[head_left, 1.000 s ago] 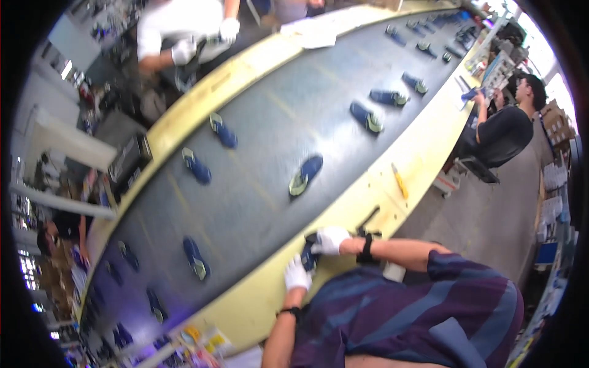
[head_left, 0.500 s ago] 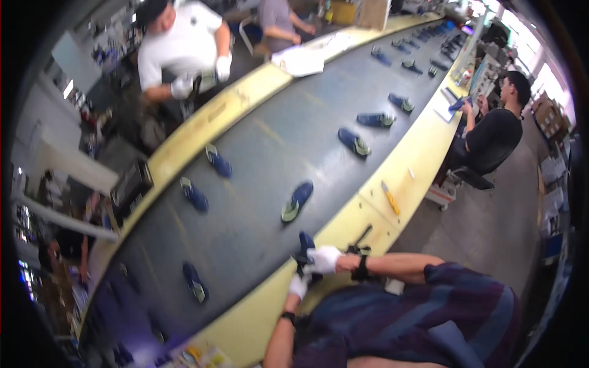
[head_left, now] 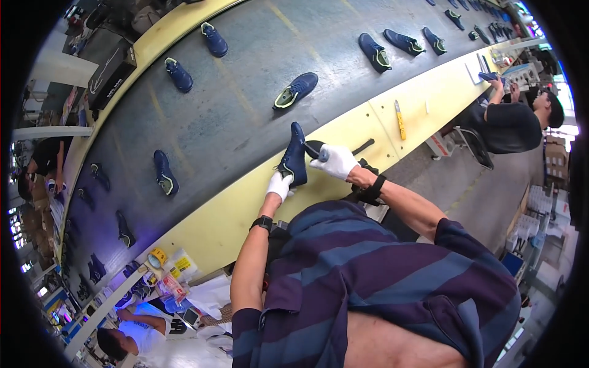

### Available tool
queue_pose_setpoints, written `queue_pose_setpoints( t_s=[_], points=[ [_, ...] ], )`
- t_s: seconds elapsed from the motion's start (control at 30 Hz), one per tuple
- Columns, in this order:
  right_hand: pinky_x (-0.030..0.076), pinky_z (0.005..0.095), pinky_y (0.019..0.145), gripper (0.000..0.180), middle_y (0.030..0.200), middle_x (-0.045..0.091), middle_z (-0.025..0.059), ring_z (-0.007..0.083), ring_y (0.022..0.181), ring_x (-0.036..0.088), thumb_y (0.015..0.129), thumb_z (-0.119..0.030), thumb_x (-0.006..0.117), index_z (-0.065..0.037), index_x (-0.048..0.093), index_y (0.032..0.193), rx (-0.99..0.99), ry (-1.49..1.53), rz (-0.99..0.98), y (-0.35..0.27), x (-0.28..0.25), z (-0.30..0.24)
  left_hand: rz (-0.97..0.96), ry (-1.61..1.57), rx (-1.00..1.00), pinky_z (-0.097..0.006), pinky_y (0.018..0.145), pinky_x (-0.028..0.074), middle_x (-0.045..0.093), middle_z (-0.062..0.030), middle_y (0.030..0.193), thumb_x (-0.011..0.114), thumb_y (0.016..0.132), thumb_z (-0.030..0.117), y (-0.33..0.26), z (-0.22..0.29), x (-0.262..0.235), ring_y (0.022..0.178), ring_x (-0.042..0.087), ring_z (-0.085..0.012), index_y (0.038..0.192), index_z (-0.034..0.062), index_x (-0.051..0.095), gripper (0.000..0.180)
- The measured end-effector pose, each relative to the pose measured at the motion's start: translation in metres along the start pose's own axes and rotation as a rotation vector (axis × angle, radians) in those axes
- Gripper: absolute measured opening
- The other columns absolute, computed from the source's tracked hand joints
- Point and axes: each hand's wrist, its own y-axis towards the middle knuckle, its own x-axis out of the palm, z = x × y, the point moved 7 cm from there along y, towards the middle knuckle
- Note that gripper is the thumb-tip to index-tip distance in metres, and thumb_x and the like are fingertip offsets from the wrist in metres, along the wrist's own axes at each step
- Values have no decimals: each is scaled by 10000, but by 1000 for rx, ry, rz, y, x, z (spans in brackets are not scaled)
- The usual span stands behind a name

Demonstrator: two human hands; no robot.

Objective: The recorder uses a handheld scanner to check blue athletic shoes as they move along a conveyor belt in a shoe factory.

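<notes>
My left hand (head_left: pixel 280 186), in a white glove, is closed round the heel end of a navy shoe (head_left: pixel 295 158). The shoe is tilted, its toe pointing away from me, over the edge of the yellow ledge. Just to its right, my gloved right hand (head_left: pixel 335 163) grips a dark curved tool (head_left: pixel 313 148) with a greyish rounded end. The tool lies close beside the shoe; whether they touch I cannot tell. Beyond the held shoe, another navy shoe with a pale green lining (head_left: pixel 296 90) rests on the grey conveyor belt (head_left: pixel 245 122).
A black rod (head_left: pixel 364 146) lies right of my right hand. Farther right on the ledge (head_left: pixel 368 126) is a yellow cutter knife (head_left: pixel 400 120). Several navy shoes sit along the belt. A seated co-worker (head_left: pixel 515 119) is at the right; tape (head_left: pixel 157 256) and packets lie at lower left.
My view has swung, bringing more of my body into sight. My right hand has moved apart from my left, with the curved tool showing in it. The held shoe now stands out more fully.
</notes>
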Motion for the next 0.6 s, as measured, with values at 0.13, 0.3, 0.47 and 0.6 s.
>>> queue_pose_setpoints(
  t_s=[0.13,0.3,0.47,0.6],
  points=[
    [569,455,668,444,770,725,187,387,725,727,860,-469,811,-43,689,876,-32,-65,-161,-1,16,-19,24,58,-48,-379,709,624,720,-154,1146,608,1001,159,0,7,10,896,739,-244,1349,-3,592,385],
    [567,473,687,446,774,722,204,409,738,725,863,-481,798,-48,699,897,-17,-36,-198,13,34,-22,124,226,143,-388,912,554,732,-148,1180,624,971,102,18,2,0,1028,698,-253,1341,10,615,381],
    [539,451,624,451,729,691,190,388,664,698,848,-460,834,-39,680,905,-37,-56,-225,10,29,-21,123,329,112,-472,974,531,703,-260,1236,675,965,241,18,-5,1,1152,676,-424,1355,53,610,437],
    [543,448,631,440,731,694,191,384,670,703,847,-454,833,-45,680,898,-43,16,-185,10,24,-17,163,307,118,-494,969,530,701,-274,1227,675,971,250,21,4,10,1153,669,-445,1363,58,584,446]
  ],
)
